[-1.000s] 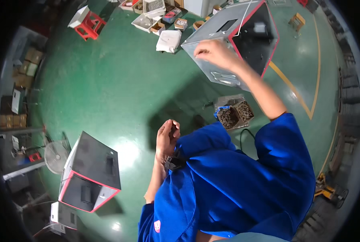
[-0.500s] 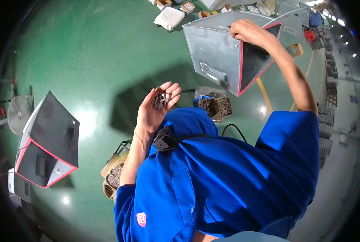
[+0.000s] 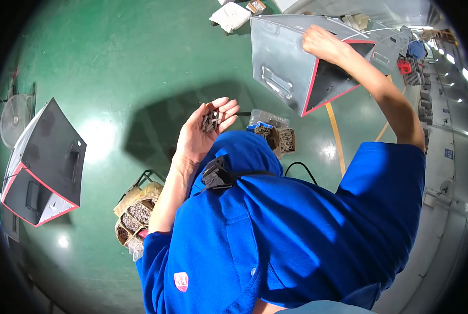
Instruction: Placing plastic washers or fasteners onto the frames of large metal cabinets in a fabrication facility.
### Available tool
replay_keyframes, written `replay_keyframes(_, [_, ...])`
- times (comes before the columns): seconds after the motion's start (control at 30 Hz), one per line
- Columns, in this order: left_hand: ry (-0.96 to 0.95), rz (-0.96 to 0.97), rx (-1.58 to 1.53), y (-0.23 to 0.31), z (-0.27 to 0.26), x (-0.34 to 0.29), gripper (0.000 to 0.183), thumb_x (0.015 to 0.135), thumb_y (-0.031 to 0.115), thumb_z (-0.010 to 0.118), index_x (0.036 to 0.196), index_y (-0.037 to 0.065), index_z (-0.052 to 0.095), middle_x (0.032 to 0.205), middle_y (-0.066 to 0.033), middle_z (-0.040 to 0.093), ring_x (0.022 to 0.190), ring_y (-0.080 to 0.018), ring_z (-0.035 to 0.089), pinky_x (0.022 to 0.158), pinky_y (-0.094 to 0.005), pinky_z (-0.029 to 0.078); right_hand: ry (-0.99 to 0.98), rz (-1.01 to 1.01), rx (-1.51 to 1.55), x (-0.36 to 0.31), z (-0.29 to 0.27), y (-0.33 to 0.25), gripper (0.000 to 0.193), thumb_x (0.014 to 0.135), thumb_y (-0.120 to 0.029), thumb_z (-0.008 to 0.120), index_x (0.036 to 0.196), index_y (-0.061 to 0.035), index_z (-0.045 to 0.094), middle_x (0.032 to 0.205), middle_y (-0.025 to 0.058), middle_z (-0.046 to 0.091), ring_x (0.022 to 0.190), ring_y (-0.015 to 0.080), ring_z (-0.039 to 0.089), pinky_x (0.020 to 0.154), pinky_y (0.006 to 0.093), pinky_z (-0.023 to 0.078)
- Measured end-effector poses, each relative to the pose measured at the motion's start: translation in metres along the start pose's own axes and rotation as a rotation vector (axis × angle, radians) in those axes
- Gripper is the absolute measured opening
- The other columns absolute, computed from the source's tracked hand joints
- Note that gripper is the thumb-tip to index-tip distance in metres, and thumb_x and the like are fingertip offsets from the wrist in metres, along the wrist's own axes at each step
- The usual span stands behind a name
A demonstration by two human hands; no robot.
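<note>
My left hand [image 3: 200,133] is palm up with its fingers curled, cupping a small heap of short dark metal pieces [image 3: 211,121]. Their exact kind is too small to make out. At the upper right, my right hand [image 3: 322,42] is closed at the top of a grey metal cabinet [image 3: 281,52] with a red-edged dark opening. Its fingertips are pressed together by the cabinet's upper edge. Whatever they pinch is hidden from view.
Boxes of small parts [image 3: 285,140] stand below the cabinet. Cartons of small hardware [image 3: 138,212] are beside my left forearm. A second red-edged cabinet [image 3: 56,152] stands far left near a fan [image 3: 17,120]. A white bag [image 3: 230,17] lies on the green floor.
The view has shifted a little, so both cabinets sit slightly differently in it. My right hand stays closed at the cabinet's upper edge, and my left hand still cups the metal pieces.
</note>
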State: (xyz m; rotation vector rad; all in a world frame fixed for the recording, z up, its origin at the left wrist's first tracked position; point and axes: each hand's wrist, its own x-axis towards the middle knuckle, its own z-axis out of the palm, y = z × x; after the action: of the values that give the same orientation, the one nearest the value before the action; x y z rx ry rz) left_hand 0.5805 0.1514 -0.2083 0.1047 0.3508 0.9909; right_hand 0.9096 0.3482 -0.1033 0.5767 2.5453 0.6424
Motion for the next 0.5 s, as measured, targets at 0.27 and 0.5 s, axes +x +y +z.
replay_keyframes(0.27, [-0.158, 0.037, -0.258, -0.007, -0.007, -0.002, 0.059, 0.098, 0.035, 0.034, 0.139, -0.005, 0.027, 0.146, -0.0239, 0.025, 0.136, -0.0346, 0.026, 0.112, -0.0439, 0.024, 0.0, -0.06, -0.156, 0.016, 0.042, 0.018, 0.009, 0.076, -0.014, 0.056, 0.072, -0.0096, 0.062, 0.077, 0.0073, 0.06, 0.083, 0.0218, 0.059, 0.079, 0.0355, 0.042])
replay_keyframes(0.5, [-0.237, 0.086, -0.332, -0.01, -0.008, -0.009, 0.064, 0.096, 0.04, 0.037, 0.142, -0.002, 0.023, 0.148, -0.0229, 0.02, 0.138, -0.0335, 0.02, 0.113, -0.0453, 0.018, -0.113, 0.016, -0.385, 0.024, 0.059, 0.029, 0.012, 0.081, -0.021, 0.055, 0.085, -0.012, 0.062, 0.08, 0.0049, 0.061, 0.082, 0.0184, 0.06, 0.078, 0.0347, 0.042])
